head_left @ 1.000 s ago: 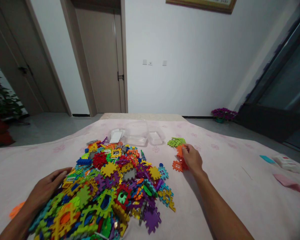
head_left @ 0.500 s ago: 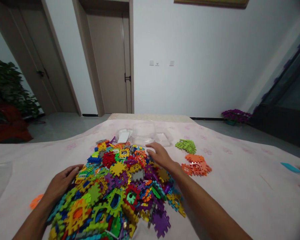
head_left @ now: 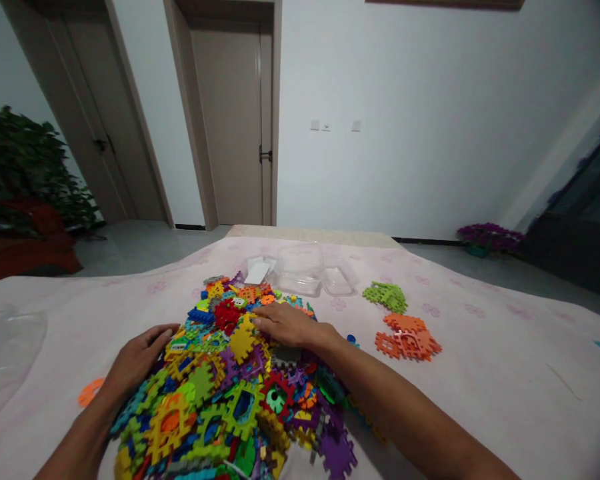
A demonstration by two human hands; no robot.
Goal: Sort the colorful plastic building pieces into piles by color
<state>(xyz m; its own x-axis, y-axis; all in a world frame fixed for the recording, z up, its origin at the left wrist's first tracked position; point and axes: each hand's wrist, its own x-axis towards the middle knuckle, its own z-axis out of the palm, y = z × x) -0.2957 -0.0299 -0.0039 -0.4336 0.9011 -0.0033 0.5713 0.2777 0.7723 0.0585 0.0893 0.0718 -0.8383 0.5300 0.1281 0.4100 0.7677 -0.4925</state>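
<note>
**Interlocking pieces, mixed colours, one large pile; two hands at work**

Purple piece (head_left: 337,453): flat, toothed rim, at the pile's near right corner.

Pile (head_left: 203,387): loose toothed plates and frames, on the left and middle of the cloth-covered surface (head_left: 480,407), spilling towards its near side. Judged thin plastic: light, stiff, hard to break, somewhat slick. The teeth may snag neighbours, so best taken one at a time, by two opposite edges or through a frame's opening.

Orange round piece (head_left: 90,392): beside the left forearm.

Left hand (head_left: 143,353): fingers extended and loose, laid against the pile's left flank; no grip seen.

Yellow piece (head_left: 241,339): tilted, high on the pile; its rim offers a pinch.

Right hand (head_left: 290,325): reaches over the pile, fingers bent at the yellow piece's upper edge; whether they grip it, cannot tell.

Orange group (head_left: 415,340): overlapping plates, right of the pile; cloth between gives room to move, and more extends towards the surface's right edge.

Green group (head_left: 385,297): just beyond the orange.

Clear trays (head_left: 300,285): behind the pile, towards the surface's far edge; thin-walled, probably easily nudged.
</note>
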